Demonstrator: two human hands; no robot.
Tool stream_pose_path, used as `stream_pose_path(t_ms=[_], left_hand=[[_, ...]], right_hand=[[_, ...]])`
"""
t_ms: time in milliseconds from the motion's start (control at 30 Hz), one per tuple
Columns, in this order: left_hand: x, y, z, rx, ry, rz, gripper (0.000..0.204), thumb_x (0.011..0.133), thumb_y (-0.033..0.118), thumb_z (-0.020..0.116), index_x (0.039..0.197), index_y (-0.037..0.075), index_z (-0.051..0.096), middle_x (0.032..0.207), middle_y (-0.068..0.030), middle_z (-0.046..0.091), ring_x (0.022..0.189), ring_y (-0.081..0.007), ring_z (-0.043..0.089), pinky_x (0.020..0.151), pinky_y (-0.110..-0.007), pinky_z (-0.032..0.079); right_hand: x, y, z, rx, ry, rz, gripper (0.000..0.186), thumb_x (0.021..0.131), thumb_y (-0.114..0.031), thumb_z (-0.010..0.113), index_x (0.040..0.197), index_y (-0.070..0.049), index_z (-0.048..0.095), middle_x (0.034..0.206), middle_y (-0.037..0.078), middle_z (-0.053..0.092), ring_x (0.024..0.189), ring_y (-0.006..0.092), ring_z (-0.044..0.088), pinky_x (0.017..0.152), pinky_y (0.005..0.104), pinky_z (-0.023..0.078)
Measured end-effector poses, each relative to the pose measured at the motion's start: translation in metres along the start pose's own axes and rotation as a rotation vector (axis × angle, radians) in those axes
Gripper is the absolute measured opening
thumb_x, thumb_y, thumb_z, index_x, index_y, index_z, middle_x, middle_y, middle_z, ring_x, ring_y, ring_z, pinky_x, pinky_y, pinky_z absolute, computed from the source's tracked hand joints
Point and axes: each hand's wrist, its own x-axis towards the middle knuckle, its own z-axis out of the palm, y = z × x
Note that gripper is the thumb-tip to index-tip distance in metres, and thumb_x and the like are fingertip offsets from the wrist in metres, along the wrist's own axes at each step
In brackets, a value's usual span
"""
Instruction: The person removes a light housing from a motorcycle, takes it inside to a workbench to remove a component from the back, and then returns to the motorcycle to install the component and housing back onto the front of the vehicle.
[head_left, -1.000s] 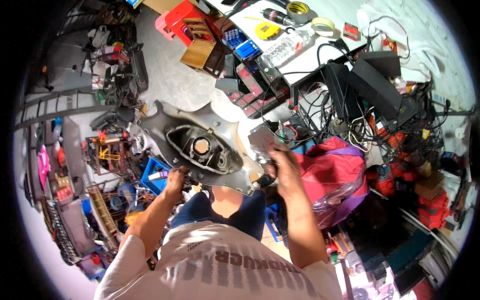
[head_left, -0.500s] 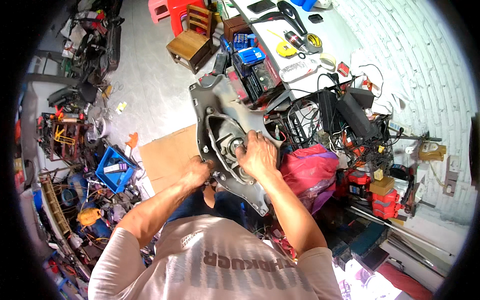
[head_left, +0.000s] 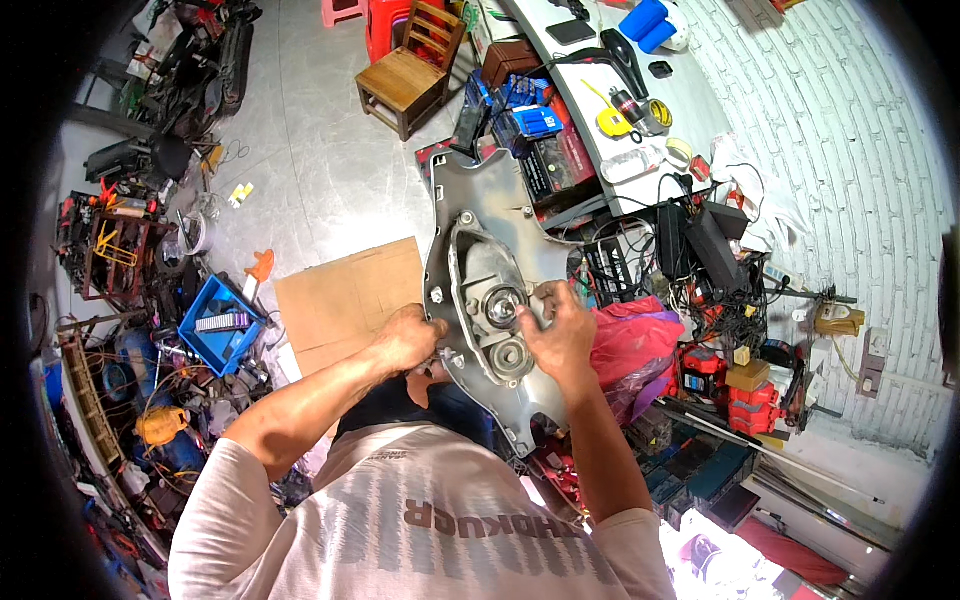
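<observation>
A grey plastic vehicle front panel (head_left: 540, 262), its inner side facing up, stands tilted before me. Set into it is a headlight housing (head_left: 482, 262) with a round socket (head_left: 503, 308) that has a shiny, glassy centre, and a smaller round cap (head_left: 509, 356) below. My left hand (head_left: 412, 338) is closed on the panel's left edge. Over the panel's right part, my right hand (head_left: 563, 325) has its fingers curled and its thumb tip beside the socket; what it pinches, if anything, is hidden.
Flat cardboard (head_left: 350, 305) lies on the floor to the left, near a blue crate (head_left: 222, 325) amid scattered parts. A white table (head_left: 590, 90) carries a hair dryer (head_left: 622, 62) and tape. A wooden chair (head_left: 405, 80) stands ahead; a red plastic bag (head_left: 635, 345) is at right.
My right hand has drawn back rightward off the round socket, which now shows. The panel sits slightly further right and lower in view, and my left hand keeps its edge.
</observation>
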Motion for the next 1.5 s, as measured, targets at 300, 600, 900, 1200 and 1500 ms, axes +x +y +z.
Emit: stream_pose_path(t_ms=[300,600,900,1200,1500], left_hand=[[-0.009,-0.020,-0.014,-0.188,0.030,0.070,0.032,0.101,0.025,0.058,0.109,-0.005,0.067,0.073,-0.0135,0.072,0.052,-0.0185,0.064,0.043,-0.035,0.046],[-0.026,-0.017,-0.025,-0.019,-0.008,0.023,0.033,0.102,0.030,0.055,0.110,0.001,0.069,0.069,-0.0084,0.072,0.047,-0.0132,0.058,0.033,-0.030,0.033],[-0.011,-0.036,-0.026,-0.173,-0.018,0.067,0.030,0.100,0.025,0.058,0.104,-0.003,0.068,0.069,-0.0129,0.072,0.046,-0.0166,0.058,0.039,-0.033,0.043],[-0.023,-0.017,-0.039,-0.122,-0.048,0.067,0.029,0.099,0.022,0.058,0.104,-0.005,0.069,0.069,-0.0137,0.072,0.047,-0.0176,0.060,0.041,-0.033,0.045],[-0.021,-0.028,-0.044,-0.132,-0.052,0.101,0.034,0.102,0.027,0.054,0.111,-0.001,0.069,0.070,-0.0135,0.074,0.046,-0.0156,0.058,0.034,-0.031,0.036]], right_hand=[[-0.011,-0.056,-0.004,-0.131,0.050,-0.243,0.035,0.076,-0.023,0.084,0.106,-0.009,0.072,0.098,0.014,0.068,0.091,0.0373,0.070,0.080,0.0488,0.056],[-0.011,-0.052,0.006,-0.131,0.082,-0.351,0.029,0.078,-0.020,0.083,0.105,-0.013,0.076,0.091,0.010,0.066,0.086,0.0334,0.070,0.073,0.0468,0.055],[-0.013,-0.049,0.014,-0.063,0.156,-0.406,0.026,0.079,-0.016,0.084,0.102,-0.011,0.074,0.089,0.010,0.066,0.081,0.0337,0.070,0.069,0.0455,0.055],[-0.014,-0.056,0.017,-0.058,0.109,-0.327,0.026,0.082,-0.017,0.082,0.106,-0.012,0.073,0.093,0.011,0.066,0.083,0.0357,0.070,0.073,0.0482,0.056],[-0.015,-0.081,0.005,0.031,-0.053,-0.067,0.033,0.083,-0.015,0.082,0.110,-0.007,0.065,0.098,0.014,0.070,0.087,0.0360,0.071,0.077,0.0466,0.056]])
